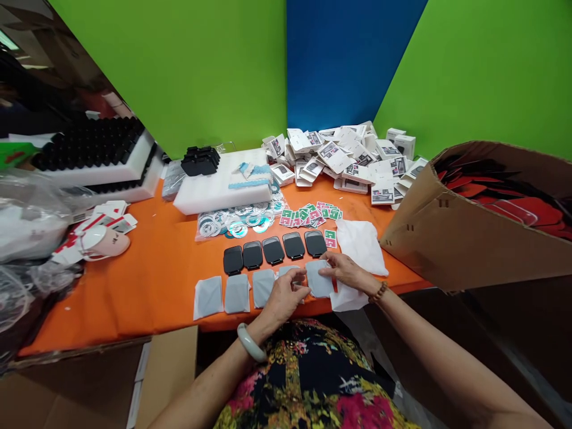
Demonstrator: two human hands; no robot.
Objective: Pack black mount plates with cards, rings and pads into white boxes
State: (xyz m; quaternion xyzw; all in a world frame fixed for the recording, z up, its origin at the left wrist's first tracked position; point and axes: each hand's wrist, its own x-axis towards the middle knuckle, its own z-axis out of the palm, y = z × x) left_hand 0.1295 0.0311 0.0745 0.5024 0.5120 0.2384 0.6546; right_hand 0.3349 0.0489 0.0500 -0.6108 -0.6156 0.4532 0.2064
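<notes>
A row of flat black rounded devices (272,250) lies across the middle of the table. Nearer to me runs a second row of thin whitish pouches (237,294), each with a grey, flat shape showing through. My right hand (351,274) has its thumb and fingers on the upper right edge of the rightmost pouch (318,281). Over the pouch just left of that one is my left hand (283,296), thumb and forefinger apart, holding nothing I can see; it partly hides that pouch. White sheets or empty sleeves (361,247) lie beside my right hand.
Red-and-green cards (308,215) and bagged ring stickers (241,220) lie behind the devices. Farther back are white foam (210,193) with black parts (200,161) and heaped small white boxes (344,155). A tall carton (469,238) stands right; plastic bags (31,220) and a cap (105,243) lie left.
</notes>
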